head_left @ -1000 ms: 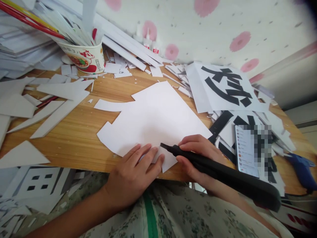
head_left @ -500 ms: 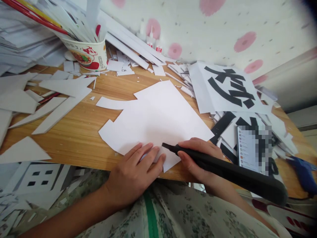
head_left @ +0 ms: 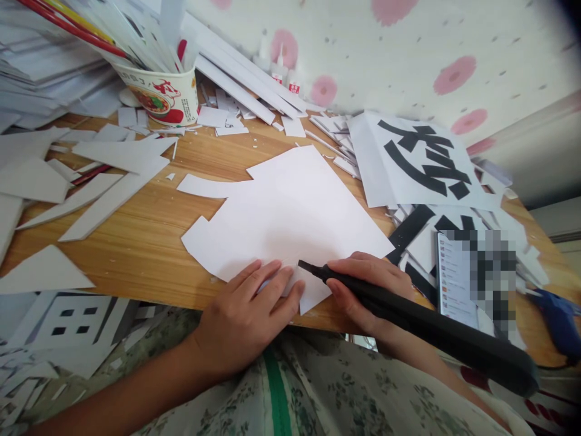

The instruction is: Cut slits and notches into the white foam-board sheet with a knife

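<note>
A white foam-board sheet [head_left: 290, 206] with a notched, irregular outline lies on the wooden table in front of me. My left hand [head_left: 252, 306] rests flat on its near edge, fingers stretched out. In my right hand [head_left: 374, 272] is a black craft knife [head_left: 422, 327] with a long, thick handle. Its narrow tip points left and meets the sheet just beside my left fingertips. The knife's handle hides part of the right palm.
White offcuts [head_left: 113, 194] lie to the left. A paper cup [head_left: 172, 100] of sticks stands behind them. On the right are a printed character sheet [head_left: 417, 160], a phone [head_left: 456, 278] and a blue glue gun [head_left: 556, 318]. Small bottles [head_left: 285, 75] stand by the wall.
The rear end of the knife handle has swung slightly right and down, while its tip stays nearly in place. My left hand has not moved. The view has shifted a little.
</note>
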Tool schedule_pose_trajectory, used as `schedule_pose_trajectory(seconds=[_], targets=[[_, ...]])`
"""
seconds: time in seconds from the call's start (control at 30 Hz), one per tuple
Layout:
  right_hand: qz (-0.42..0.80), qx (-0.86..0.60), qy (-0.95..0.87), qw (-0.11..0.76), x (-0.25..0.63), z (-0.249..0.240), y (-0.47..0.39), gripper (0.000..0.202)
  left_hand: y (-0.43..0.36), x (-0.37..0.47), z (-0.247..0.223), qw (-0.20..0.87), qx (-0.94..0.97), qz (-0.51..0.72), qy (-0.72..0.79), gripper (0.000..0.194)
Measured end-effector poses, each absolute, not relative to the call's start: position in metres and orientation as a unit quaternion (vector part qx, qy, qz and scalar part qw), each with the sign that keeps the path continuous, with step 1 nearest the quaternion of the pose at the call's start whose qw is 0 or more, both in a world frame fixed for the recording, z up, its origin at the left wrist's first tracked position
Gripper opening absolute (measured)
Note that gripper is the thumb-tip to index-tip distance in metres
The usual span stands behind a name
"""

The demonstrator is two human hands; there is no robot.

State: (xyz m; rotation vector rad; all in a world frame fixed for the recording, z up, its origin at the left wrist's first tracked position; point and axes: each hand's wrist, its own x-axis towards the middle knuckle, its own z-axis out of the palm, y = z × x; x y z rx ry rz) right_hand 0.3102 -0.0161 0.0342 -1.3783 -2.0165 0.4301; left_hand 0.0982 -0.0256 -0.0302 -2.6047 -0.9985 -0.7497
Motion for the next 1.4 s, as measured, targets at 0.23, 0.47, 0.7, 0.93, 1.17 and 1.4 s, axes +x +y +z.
schedule_pose_trajectory(seconds=[0.23,0.47,0.7,0.93,1.17,1.4], targets=[[0.178,-0.509,-0.773,0.334,0.311,0.035,-0.017,0.011,-0.024,0.098,-0.029,0.127,-0.896,-0.254,-0.342,0.024],[0.177,-0.498,-0.778,0.338,0.310,0.033,-0.015,0.011,-0.025,0.099,-0.029,0.124,-0.897,-0.250,-0.342,0.024],[0.129,-0.418,-0.824,0.361,0.317,0.021,-0.003,0.010,-0.026,0.098,-0.031,0.125,-0.896,-0.252,-0.345,0.026],[0.092,-0.373,-0.864,0.325,0.327,0.016,0.000,0.015,-0.025,0.098,-0.028,0.128,-0.893,-0.251,-0.352,0.024],[0.086,-0.361,-0.869,0.328,0.328,0.014,-0.002,0.018,-0.027,0.100,-0.030,0.117,-0.888,-0.252,-0.367,0.023],[0.078,-0.344,-0.867,0.351,0.329,0.010,-0.005,0.025,-0.028,0.100,-0.031,0.109,-0.879,-0.264,-0.382,0.022]])
